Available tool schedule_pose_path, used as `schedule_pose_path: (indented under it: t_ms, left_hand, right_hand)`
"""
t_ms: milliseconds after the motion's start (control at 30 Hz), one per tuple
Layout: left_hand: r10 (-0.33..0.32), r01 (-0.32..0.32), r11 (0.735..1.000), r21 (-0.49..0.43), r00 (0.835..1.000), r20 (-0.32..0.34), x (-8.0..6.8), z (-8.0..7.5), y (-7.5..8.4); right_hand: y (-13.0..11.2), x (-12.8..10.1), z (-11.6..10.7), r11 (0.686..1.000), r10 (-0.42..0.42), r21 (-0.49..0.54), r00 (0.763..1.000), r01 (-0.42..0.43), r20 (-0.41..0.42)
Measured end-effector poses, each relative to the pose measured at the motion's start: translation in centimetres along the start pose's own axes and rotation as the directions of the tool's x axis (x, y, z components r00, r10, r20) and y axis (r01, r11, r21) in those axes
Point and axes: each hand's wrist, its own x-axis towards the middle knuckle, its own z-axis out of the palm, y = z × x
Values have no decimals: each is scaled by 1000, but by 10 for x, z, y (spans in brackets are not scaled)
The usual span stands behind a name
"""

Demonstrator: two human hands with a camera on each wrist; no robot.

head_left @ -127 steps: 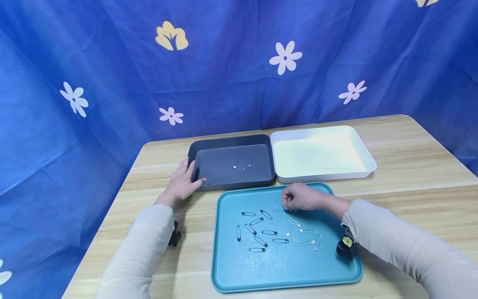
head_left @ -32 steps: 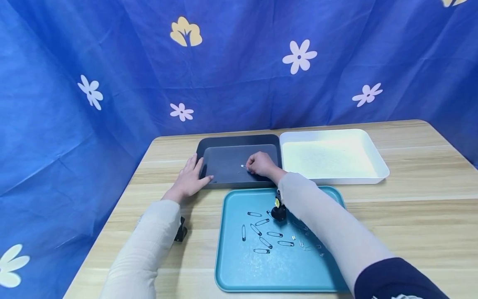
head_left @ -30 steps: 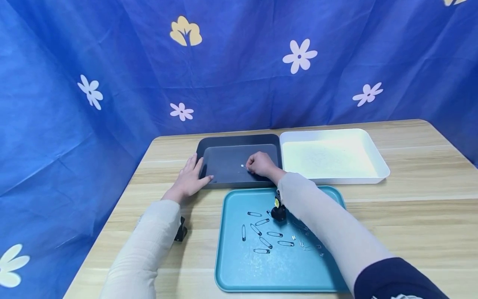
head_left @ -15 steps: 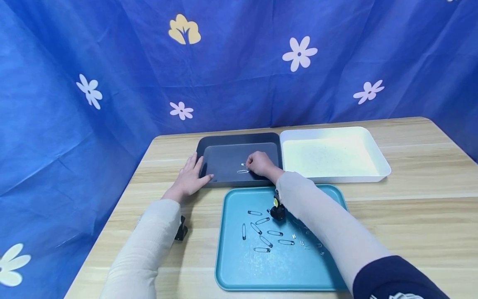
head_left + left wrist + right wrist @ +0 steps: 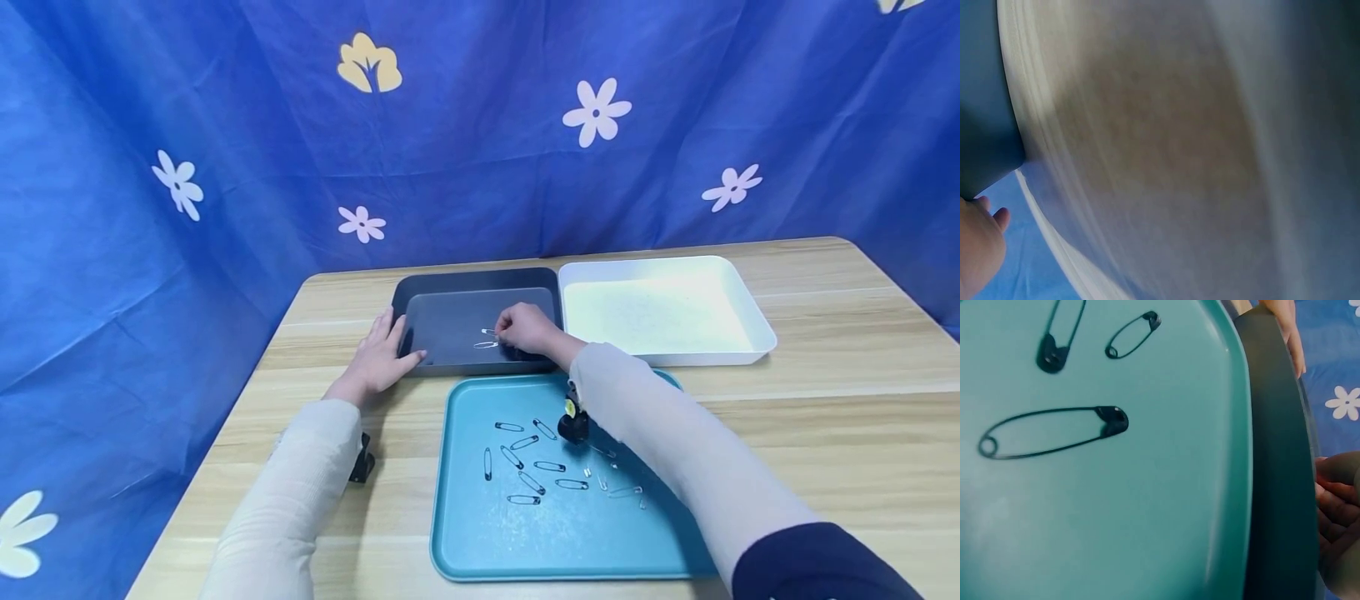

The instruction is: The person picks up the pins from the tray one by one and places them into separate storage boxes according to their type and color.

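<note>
My left hand [image 5: 377,360] rests with fingers spread on the left rim of the dark grey tray [image 5: 442,312]. My right hand [image 5: 525,327] is inside that tray near its right side, thumb and fingertips drawn together and pointing left. At the fingertips lie a silver safety pin [image 5: 487,332] and, just nearer, another silver safety pin [image 5: 484,345]. I cannot tell whether the fingers still pinch one of them. In the right wrist view the right hand's curled fingers [image 5: 1335,506] show past the dark tray's wall. The left wrist view is mostly blurred sleeve, with part of the left hand [image 5: 982,244].
A teal tray [image 5: 480,554] stands in front, holding several black-headed safety pins [image 5: 550,467] on its left half. Several silver-headed safety pins [image 5: 625,492] lie to their right, partly under the right sleeve [image 5: 675,442]. A white tray [image 5: 660,317] adjoins the dark one.
My right hand moved from the teal tray to the dark tray, and another silver safety pin now lies at its fingertips. During the last second it has hardly moved; the left hand stays put.
</note>
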Motion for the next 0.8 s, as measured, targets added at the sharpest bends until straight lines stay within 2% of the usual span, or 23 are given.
schedule_pose_path:
  t_ms: [300, 567, 700, 800]
  left_hand:
    - [-2, 2, 1000, 2, 1000, 3, -1, -1, 0]
    - [7, -7, 1000, 17, 1000, 7, -1, -1, 0]
    - [9, -10, 1000, 15, 1000, 10, -1, -1, -1]
    - [6, -6, 1000, 13, 1000, 12, -2, -1, -1]
  right_hand:
    - [-9, -21, -16, 999, -39, 29, 999, 39, -3]
    - [-10, -45, -28, 990, 10, 142, 1000, -12, 17]
    - [-9, -59, -34, 986, -45, 163, 999, 42, 17]
    - [-9, -68, -36, 990, -61, 128, 998, 57, 23]
